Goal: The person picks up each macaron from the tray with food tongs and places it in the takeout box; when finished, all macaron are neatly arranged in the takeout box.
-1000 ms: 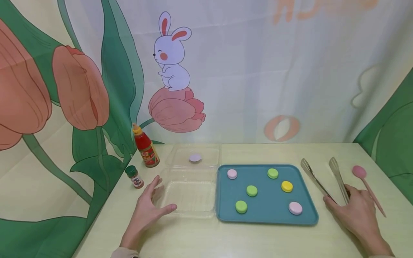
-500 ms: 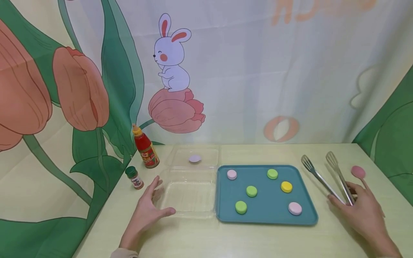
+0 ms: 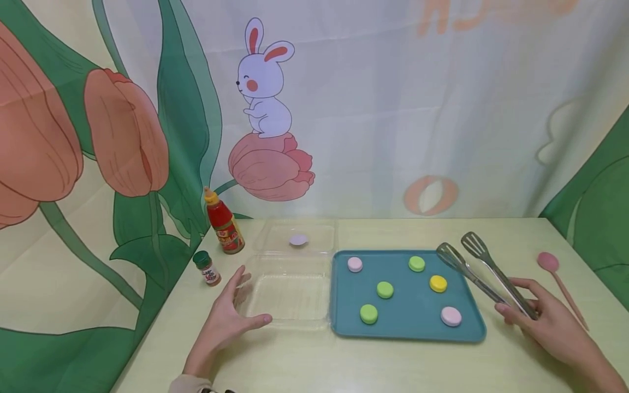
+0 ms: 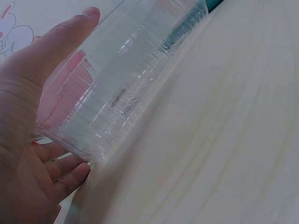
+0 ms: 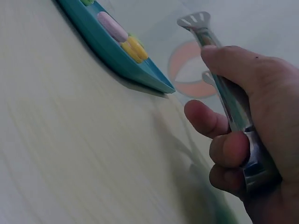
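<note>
My right hand (image 3: pixel 555 322) grips a pair of metal tongs (image 3: pixel 496 273) with slotted heads. Their arms stand apart, and the heads reach up and left, one overlapping the corner of the blue tray (image 3: pixel 410 330). The right wrist view shows fingers and thumb curled round the tongs' handle (image 5: pixel 240 109). Green, pink and yellow macarons (image 3: pixel 385 290) lie spread over the tray. My left hand (image 3: pixel 228 319) is spread at the left side of a clear plastic box (image 3: pixel 290 297), thumb along its front corner. In the left wrist view, its fingertips are right at the clear wall (image 4: pixel 112 88).
The box's hinged lid (image 3: pixel 275 234) lies folded back, bearing a small lilac oval. A red sauce bottle (image 3: pixel 225 224) and a green-capped spice jar (image 3: pixel 207 268) stand at the left. A pink spoon (image 3: pixel 560 281) lies right of the tongs. A printed curtain (image 3: pixel 373 125) hangs behind the table.
My right hand has lifted the tongs and turned them leftward, bringing the heads toward the tray's far right corner. The spoon is now uncovered. My left hand keeps its place at the box.
</note>
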The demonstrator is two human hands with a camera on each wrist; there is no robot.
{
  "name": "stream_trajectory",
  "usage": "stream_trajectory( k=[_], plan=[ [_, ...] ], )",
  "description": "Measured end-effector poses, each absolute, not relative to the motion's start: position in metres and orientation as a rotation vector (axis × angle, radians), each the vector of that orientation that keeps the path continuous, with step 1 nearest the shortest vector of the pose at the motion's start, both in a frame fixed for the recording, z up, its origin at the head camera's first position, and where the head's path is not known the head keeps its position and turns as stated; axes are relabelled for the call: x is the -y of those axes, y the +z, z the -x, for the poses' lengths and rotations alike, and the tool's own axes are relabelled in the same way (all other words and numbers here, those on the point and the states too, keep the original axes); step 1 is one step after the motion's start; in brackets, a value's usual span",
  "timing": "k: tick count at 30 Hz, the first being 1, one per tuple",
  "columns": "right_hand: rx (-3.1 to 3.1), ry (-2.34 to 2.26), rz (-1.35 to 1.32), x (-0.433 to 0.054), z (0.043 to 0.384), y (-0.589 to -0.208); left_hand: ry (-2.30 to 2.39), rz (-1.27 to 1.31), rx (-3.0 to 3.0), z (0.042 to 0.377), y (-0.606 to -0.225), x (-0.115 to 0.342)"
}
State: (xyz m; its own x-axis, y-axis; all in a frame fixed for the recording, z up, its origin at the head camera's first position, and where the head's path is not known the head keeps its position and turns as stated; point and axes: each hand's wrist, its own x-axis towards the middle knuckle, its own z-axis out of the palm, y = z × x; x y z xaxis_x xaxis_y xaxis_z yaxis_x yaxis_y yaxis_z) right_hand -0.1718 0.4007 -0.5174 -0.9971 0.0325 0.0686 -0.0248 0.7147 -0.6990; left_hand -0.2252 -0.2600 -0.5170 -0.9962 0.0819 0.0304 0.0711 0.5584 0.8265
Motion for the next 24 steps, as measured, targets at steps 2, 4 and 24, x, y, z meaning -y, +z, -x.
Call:
stream_trajectory(
  k=[2, 4, 24],
  plan=[
    [2.885, 1.197, 0.024, -0.4008, 0.1719, -0.5164, 1.46, -0.134, -2.764, 0.2252, -0.5167, 0.26],
    [2.922, 1.235, 0.036, -0.4011, 0.1723, -0.5155, 1.46, -0.131, -2.761, 0.2252, -0.5163, 0.2598],
    [3.038, 1.192, -0.128, -0.4009, 0.1696, -0.5135, 1.476, -0.115, -2.745, 0.2247, -0.514, 0.2575]
  ],
)
